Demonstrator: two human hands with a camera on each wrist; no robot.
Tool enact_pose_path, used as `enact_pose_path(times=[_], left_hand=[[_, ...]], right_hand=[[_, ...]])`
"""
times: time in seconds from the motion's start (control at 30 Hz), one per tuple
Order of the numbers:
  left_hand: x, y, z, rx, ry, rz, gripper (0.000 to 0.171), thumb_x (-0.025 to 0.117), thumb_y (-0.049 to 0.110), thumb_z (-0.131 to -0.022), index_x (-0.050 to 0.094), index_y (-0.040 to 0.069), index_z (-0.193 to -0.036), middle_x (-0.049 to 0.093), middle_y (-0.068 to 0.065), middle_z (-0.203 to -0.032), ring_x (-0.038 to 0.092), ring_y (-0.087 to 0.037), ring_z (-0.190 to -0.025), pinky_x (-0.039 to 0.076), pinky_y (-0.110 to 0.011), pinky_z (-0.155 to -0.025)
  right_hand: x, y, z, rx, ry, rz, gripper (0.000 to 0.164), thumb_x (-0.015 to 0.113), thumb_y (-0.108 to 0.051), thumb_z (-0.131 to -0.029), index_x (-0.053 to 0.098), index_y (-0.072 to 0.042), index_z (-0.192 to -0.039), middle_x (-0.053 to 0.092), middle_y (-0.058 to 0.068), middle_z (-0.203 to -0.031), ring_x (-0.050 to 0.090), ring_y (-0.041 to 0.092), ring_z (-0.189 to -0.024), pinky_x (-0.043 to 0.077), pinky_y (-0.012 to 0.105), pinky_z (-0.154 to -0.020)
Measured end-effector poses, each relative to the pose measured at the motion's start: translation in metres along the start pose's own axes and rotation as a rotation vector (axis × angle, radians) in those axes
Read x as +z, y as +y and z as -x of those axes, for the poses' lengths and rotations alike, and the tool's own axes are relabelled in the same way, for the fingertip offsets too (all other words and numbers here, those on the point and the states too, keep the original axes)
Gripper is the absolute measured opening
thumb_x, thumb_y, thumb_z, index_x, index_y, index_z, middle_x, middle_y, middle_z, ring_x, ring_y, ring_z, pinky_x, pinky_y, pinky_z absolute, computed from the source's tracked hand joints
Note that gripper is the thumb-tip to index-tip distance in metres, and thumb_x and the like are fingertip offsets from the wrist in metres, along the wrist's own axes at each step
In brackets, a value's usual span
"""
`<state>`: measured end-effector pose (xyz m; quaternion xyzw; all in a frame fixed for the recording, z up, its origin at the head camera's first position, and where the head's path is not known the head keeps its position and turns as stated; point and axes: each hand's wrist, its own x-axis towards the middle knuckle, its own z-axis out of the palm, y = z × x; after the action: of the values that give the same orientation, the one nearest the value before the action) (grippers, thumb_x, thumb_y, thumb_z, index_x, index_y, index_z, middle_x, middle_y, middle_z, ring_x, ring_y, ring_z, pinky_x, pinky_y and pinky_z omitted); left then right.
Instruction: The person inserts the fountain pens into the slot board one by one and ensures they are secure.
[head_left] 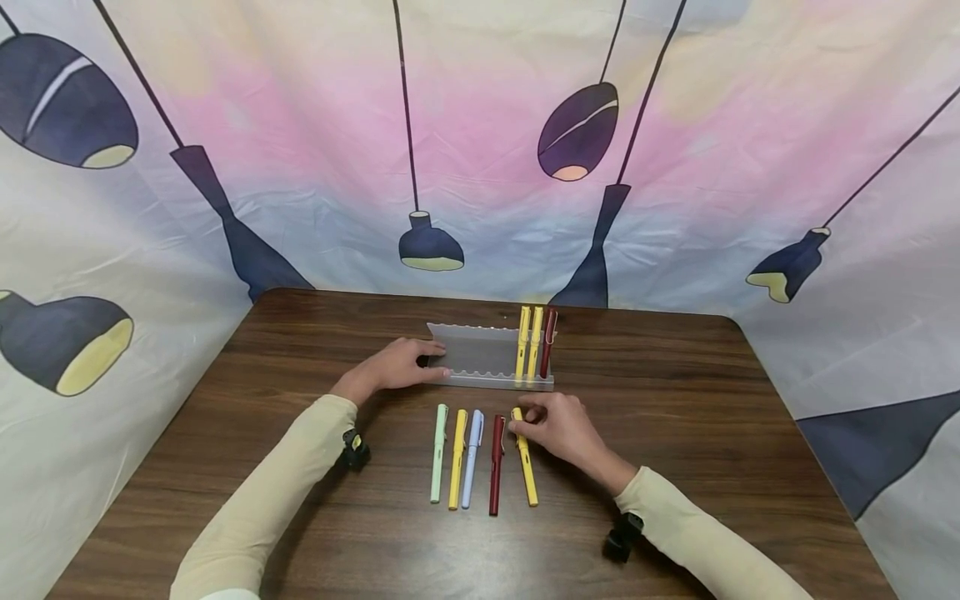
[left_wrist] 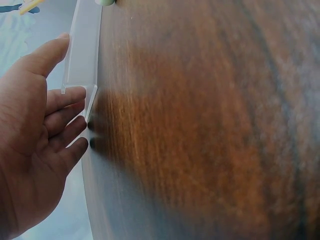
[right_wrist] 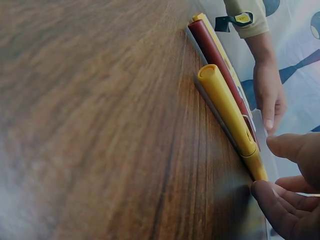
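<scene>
A clear plastic pen rack (head_left: 480,354) with notched edges stands on the table. My left hand (head_left: 396,363) grips its left end, thumb at the front rim and fingers at the end wall (left_wrist: 82,60). Two yellow pens and a dark red pen (head_left: 549,343) lean in the rack's right end. With thumb and fingers, my right hand (head_left: 561,427) holds the capped end of a yellow pen (head_left: 528,467); its other end points towards me, close to the table. Left of it lie a dark red pen (head_left: 497,467), a light blue pen (head_left: 472,458), another yellow pen (head_left: 457,458) and a light green pen (head_left: 438,454).
The dark wooden table (head_left: 660,383) reaches back to a hanging cloth (head_left: 480,150) printed with lamps. A black wrist camera (head_left: 356,450) sits on the left sleeve, and another wrist camera (head_left: 622,536) on the right.
</scene>
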<state>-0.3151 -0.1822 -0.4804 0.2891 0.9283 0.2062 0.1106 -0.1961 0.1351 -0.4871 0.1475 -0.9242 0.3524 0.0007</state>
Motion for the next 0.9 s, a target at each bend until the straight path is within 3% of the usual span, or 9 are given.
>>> enact_pose_path(times=[0.9], left_hand=[[0.0004, 0.0001, -0.0004, 0.004, 0.004, 0.007, 0.07, 0.061, 0.056, -0.098, 0.057, 0.006, -0.146, 0.05, -0.013, -0.154, 0.044, -0.033, -0.144, 0.037, -0.053, -0.117]], right_hand=[[0.0007, -0.0022, -0.0057, -0.023, -0.094, 0.027, 0.04, 0.088, -0.019, -0.081, 0.076, -0.003, -0.116, 0.064, -0.01, -0.074, 0.054, 0.003, -0.063, 0.048, 0.021, -0.058]])
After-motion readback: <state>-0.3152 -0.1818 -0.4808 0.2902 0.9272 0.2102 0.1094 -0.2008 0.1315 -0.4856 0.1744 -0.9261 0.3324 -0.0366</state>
